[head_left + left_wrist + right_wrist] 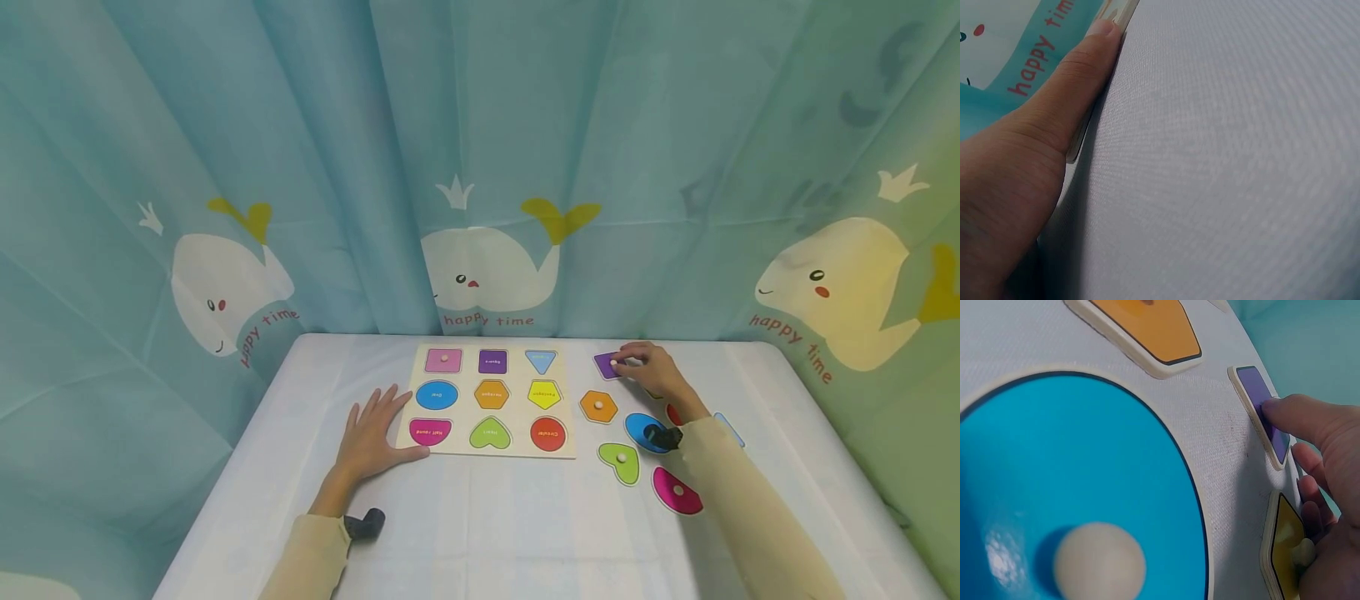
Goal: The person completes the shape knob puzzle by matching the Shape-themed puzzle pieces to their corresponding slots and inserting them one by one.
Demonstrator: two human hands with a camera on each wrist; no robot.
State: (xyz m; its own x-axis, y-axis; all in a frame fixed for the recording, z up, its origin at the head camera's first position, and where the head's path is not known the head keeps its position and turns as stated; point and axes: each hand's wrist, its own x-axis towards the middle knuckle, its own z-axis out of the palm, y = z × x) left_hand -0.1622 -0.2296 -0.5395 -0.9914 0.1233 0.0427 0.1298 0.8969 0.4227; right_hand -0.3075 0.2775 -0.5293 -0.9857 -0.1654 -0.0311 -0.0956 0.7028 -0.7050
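A wooden shape puzzle board (517, 408) lies on the white table. My left hand (372, 435) rests at its left side with fingers spread and straight, the thumb (1079, 69) along its near edge. In its far left corner sits a pink knobbed piece (435, 363); the other printed shapes show no knobs. To the right of the board, my right hand (651, 368) pinches a purple square piece (604, 365) at its knob. The right wrist view shows this purple piece (1252, 384) tilted in perspective, the thumb over its middle.
Loose knobbed pieces lie right of the board: an orange hexagon (589, 405), a blue oval (636, 425), a green heart (628, 472) and a magenta half round (667, 493). A yellow piece (1284, 531), a red piece (672, 414) and a light blue one (729, 429) are partly hidden by the right arm.
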